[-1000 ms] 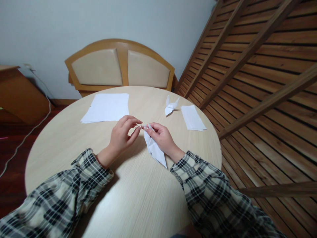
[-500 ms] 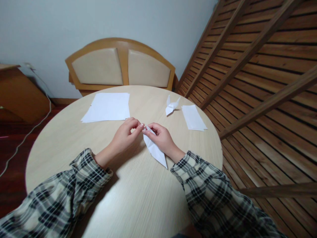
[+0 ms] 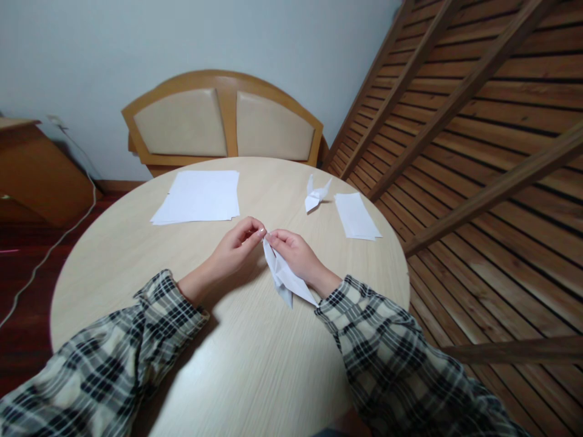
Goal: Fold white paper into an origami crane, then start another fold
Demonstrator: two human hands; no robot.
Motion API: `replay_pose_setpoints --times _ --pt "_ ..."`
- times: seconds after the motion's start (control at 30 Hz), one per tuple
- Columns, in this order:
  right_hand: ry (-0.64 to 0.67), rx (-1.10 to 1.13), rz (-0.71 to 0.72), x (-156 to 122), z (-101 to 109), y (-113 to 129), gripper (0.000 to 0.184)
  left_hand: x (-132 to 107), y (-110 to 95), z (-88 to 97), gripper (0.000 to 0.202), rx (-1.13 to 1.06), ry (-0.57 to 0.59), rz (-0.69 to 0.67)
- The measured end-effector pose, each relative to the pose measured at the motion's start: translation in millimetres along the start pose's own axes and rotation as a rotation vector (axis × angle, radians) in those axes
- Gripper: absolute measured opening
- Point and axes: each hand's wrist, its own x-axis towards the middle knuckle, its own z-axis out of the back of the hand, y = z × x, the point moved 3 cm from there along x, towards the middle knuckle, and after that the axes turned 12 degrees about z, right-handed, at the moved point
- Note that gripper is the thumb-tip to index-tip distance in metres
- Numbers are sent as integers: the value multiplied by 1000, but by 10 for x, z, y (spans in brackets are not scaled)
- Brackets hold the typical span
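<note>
The folded white paper (image 3: 288, 278) is located over the middle of the round desk (image 3: 246, 364), well in from the left and right edges, its long body slanting down from the fingertips and parting into two points at the lower end; whether these rest on the surface cannot be determined. Right hand (image 3: 296, 255): narrow, thumb and fingers clasping the upper part of the paper. Left hand (image 3: 232, 247): narrow, thumb and forefinger pinched together on the upper tip, beside the right fingertips. Both wrists emerge from checked sleeves (image 3: 170, 309). Toward the far right edge stands a white folded figure (image 3: 315, 199) with two upright points. Just beside it, nearer the right edge, lie narrow white sheets (image 3: 356, 216), slightly out of line. Near the far left edge lie larger white sheets (image 3: 198, 195), corners unevenly stacked. Beyond the far edge is a wooden headboard (image 3: 231, 127) with two pale panels; past the right edge, a slatted wooden structure (image 3: 478, 149).
</note>
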Motion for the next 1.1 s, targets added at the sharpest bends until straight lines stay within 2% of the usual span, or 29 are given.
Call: replay_pose_setpoints --times 0.13,0.3,0.5,0.73,0.93,1.1 --pt "24 72 -42 -20 -23 -20 38 10 5 17 16 -37 -2 32" --pt "133 206 -107 -54 -81 -11 40 13 -31 22 18 -110 18 121" --pt "102 196 -132 -49 -50 -6 37 29 -43 66 20 -141 56 171" --pt "186 228 -229 -53 -6 15 33 47 -32 158 22 -134 201 229" --pt "175 258 -237 -49 7 23 36 60 41 145 27 -323 293 342" --pt "132 283 -232 -44 9 76 39 52 11 149 13 -418 327 326"
